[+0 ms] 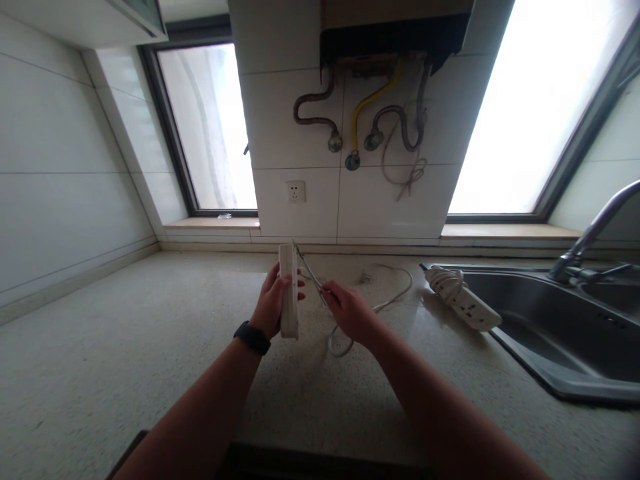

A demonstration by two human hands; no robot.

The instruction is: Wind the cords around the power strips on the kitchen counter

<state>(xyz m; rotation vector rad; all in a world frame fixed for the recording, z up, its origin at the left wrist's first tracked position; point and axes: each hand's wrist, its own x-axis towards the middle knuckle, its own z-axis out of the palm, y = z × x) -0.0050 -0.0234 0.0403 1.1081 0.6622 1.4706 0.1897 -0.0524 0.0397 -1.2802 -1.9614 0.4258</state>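
My left hand [274, 297] is wrapped round a white power strip [289, 313], held up on its narrow edge above the counter. Fingertips show on its right side. Just to the right, my right hand [347, 308] is closed on a pale power cord [311, 272], which runs taut from the far end of the strip to the fingers. Beyond the hand, the cord loops loosely over the counter. A plug [367, 275] lies near the back of that loop. The strip's socket face is turned away from clear view.
A second power strip [473, 308], its cord wound round one end, rests against the rim of the steel sink [530, 380]. A faucet [575, 257] stands behind the sink. On the tiled wall are a socket [295, 191] and several pipes under a heater [395, 40].
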